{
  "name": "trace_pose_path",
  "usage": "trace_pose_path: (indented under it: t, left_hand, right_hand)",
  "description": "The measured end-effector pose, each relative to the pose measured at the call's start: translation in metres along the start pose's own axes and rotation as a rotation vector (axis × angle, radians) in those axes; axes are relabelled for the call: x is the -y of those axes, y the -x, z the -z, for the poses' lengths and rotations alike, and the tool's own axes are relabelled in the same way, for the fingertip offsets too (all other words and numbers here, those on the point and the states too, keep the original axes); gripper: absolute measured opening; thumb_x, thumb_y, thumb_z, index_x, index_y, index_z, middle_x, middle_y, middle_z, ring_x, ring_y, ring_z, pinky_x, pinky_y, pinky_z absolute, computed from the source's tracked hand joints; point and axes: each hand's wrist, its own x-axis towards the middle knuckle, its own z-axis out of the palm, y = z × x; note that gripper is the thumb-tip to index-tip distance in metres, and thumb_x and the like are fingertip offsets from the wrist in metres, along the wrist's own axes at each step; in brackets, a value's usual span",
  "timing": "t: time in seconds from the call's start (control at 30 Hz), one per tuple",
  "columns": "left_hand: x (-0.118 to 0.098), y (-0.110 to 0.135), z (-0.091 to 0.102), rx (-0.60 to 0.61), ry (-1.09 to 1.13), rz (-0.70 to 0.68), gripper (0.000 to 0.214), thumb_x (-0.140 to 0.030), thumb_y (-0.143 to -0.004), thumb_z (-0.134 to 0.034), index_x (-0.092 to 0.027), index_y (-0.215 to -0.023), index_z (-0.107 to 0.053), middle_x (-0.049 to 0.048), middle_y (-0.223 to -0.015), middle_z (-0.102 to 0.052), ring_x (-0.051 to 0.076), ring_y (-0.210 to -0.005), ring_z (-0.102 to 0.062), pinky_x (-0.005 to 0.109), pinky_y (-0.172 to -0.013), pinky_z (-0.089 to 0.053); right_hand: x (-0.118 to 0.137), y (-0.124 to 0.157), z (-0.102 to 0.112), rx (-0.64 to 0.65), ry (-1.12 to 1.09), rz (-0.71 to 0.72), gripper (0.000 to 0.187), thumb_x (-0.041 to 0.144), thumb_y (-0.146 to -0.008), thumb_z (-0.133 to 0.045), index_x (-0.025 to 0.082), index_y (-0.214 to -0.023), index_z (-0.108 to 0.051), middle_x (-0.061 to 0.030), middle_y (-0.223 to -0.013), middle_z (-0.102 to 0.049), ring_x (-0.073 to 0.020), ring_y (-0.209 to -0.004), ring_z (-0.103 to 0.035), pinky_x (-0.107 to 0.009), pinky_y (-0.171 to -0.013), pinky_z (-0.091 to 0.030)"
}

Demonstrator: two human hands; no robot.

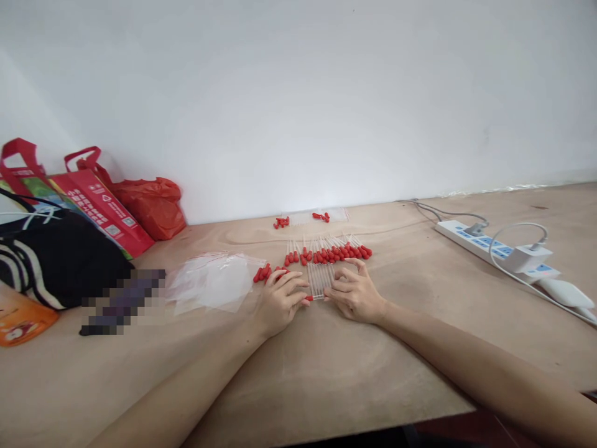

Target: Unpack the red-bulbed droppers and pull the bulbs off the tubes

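My left hand (282, 300) and right hand (355, 292) rest on the counter (326, 373), fingers loosely bent. The fingertips press a row of clear tubes (321, 279) from either side, and neither hand closes around them. Just past, at 12 o'clock, lie red-capped droppers (329, 252). White print on the red tote bag (100, 208) at 10 o'clock is too small to read. Clear plastic bags (212, 281) lie at 9, a white power strip (494, 249) at 2. The counter's near edge runs under my forearms; bare wood lies open at 3.

On the table (326, 373), plastic bags (209, 287) lie left of the droppers (326, 255) (power strip (494, 249) far right).
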Motion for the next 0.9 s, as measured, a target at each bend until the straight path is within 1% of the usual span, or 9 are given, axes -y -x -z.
trace_pose_path:
  t: [0.2,0.43,0.53,0.6,0.67,0.77,0.83,0.9]
  left_hand:
    - [-0.001,0.000,0.002,0.045,0.030,0.019,0.021,-0.024,-0.083,-0.047,-0.024,-0.071,-0.064,0.0006,-0.080,-0.065,0.017,-0.098,-0.054,0.038,-0.089,-0.034]
    - [-0.003,-0.002,0.001,0.005,0.042,-0.007,0.022,-0.022,-0.084,-0.045,-0.022,-0.071,-0.062,0.0003,-0.077,-0.064,0.016,-0.093,-0.054,0.035,-0.086,-0.035]
    - [0.001,0.002,0.003,-0.013,0.052,-0.008,0.022,-0.021,-0.084,-0.044,-0.021,-0.069,-0.061,0.0009,-0.076,-0.063,0.016,-0.089,-0.055,0.034,-0.083,-0.038]
    - [0.007,0.007,0.005,-0.049,0.051,0.045,0.021,-0.021,-0.084,-0.044,-0.020,-0.070,-0.061,0.0022,-0.077,-0.061,0.016,-0.085,-0.054,0.034,-0.079,-0.040]
    - [0.013,0.013,0.007,-0.109,0.059,0.131,0.019,-0.022,-0.083,-0.045,-0.020,-0.073,-0.061,0.0037,-0.077,-0.059,0.015,-0.078,-0.053,0.031,-0.072,-0.043]
    - [0.021,0.016,0.009,-0.179,0.100,0.252,0.018,-0.024,-0.084,-0.044,-0.019,-0.084,-0.061,0.0040,-0.077,-0.053,0.013,-0.070,-0.051,0.026,-0.064,-0.045]
    - [0.029,0.016,0.011,-0.234,0.078,0.369,0.021,-0.025,-0.084,-0.043,-0.019,-0.091,-0.061,0.0045,-0.080,-0.051,0.014,-0.073,-0.052,0.026,-0.066,-0.046]
    - [0.040,0.016,0.013,-0.283,0.009,0.525,0.025,-0.026,-0.082,-0.042,-0.017,-0.094,-0.061,0.0062,-0.083,-0.051,0.016,-0.078,-0.053,0.029,-0.071,-0.047]
  right_hand:
    - [-0.001,0.000,0.002,0.023,0.004,0.001,0.019,0.026,-0.083,-0.044,0.026,-0.078,-0.062,0.0041,-0.057,-0.057,-0.0121,-0.077,-0.048,-0.041,-0.094,-0.016]
    - [0.001,0.000,0.000,-0.011,0.001,0.011,0.019,0.025,-0.083,-0.044,0.025,-0.078,-0.062,0.0040,-0.057,-0.057,-0.0121,-0.076,-0.048,-0.040,-0.094,-0.016]
    - [-0.004,0.004,0.002,-0.013,0.001,0.006,0.020,0.026,-0.084,-0.043,0.025,-0.078,-0.062,0.0041,-0.056,-0.057,-0.0122,-0.076,-0.049,-0.040,-0.094,-0.016]
    - [-0.011,0.010,0.005,-0.017,0.017,-0.051,0.021,0.026,-0.084,-0.043,0.024,-0.077,-0.063,0.0035,-0.057,-0.058,-0.0125,-0.074,-0.049,-0.039,-0.093,-0.018]
    - [-0.019,0.016,0.008,-0.016,0.046,-0.170,0.022,0.027,-0.083,-0.044,0.023,-0.075,-0.063,0.0023,-0.058,-0.059,-0.0129,-0.071,-0.049,-0.038,-0.091,-0.021]
    - [-0.025,0.022,0.008,0.002,0.051,-0.343,0.022,0.030,-0.082,-0.044,0.024,-0.076,-0.064,0.0013,-0.061,-0.062,-0.0125,-0.066,-0.049,-0.035,-0.085,-0.024]
    - [-0.024,0.022,0.006,0.002,0.033,-0.412,0.022,0.028,-0.082,-0.043,0.024,-0.082,-0.064,0.0007,-0.067,-0.064,-0.0124,-0.066,-0.051,-0.034,-0.082,-0.024]
    - [-0.023,0.020,0.004,-0.004,0.025,-0.474,0.023,0.022,-0.080,-0.041,0.023,-0.088,-0.063,-0.0003,-0.073,-0.066,-0.0124,-0.068,-0.053,-0.032,-0.080,-0.024]
